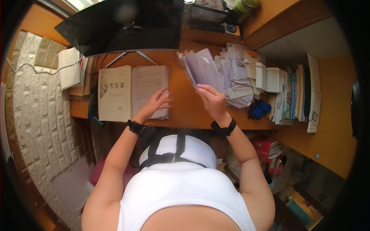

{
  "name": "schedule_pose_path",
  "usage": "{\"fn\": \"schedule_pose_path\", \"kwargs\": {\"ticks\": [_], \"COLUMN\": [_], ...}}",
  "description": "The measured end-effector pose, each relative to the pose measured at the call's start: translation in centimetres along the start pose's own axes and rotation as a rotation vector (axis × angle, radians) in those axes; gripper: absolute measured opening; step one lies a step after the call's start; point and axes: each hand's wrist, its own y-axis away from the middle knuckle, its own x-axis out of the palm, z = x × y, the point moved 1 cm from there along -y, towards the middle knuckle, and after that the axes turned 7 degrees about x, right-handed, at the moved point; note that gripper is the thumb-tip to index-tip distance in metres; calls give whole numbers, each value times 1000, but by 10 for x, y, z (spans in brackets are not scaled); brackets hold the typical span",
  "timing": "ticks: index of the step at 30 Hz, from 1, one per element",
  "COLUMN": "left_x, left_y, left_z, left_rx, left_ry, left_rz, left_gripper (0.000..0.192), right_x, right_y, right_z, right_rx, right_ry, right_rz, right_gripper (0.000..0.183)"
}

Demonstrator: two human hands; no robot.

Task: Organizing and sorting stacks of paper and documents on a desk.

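My right hand (213,101) grips a sheaf of printed papers (202,66) by its lower edge, holding it tilted above the desk. Beside it, to the right, leans a large untidy pile of papers (234,78). My left hand (157,102), fingers apart, is over the right edge of a neat stack of printed sheets (149,80); whether it touches them I cannot tell. Left of that stack lies a cream-coloured booklet (114,95) with printing on its cover.
A black monitor (121,31) on splayed metal legs stands behind the stacks. Upright books (289,92) fill the right side, near a small blue item (260,109). Farther back are a keyboard (208,26) and a yellow-green bottle (244,7). An open book (69,68) lies far left.
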Motion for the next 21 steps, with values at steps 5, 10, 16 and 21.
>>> {"fn": "schedule_pose_path", "kwargs": {"ticks": [5, 10, 16, 21], "left_x": [-41, -98, -129, -170], "left_y": [19, 45, 63, 71], "left_z": [34, 86, 80, 86], "left_rx": [-172, -100, 55, -135], "left_ry": [254, 149, 253, 248], "left_rz": [-93, -219, -214, -314], "left_gripper": [45, 42, 41, 41], "right_x": [92, 127, 152, 173], "right_y": [42, 55, 72, 66], "right_z": [28, 52, 24, 20], "right_rx": [-245, -182, 395, 246], "right_ry": [-63, 14, 279, 408], "right_rz": [332, 810, 380, 476], "right_gripper": [10, 24, 69, 72]}}
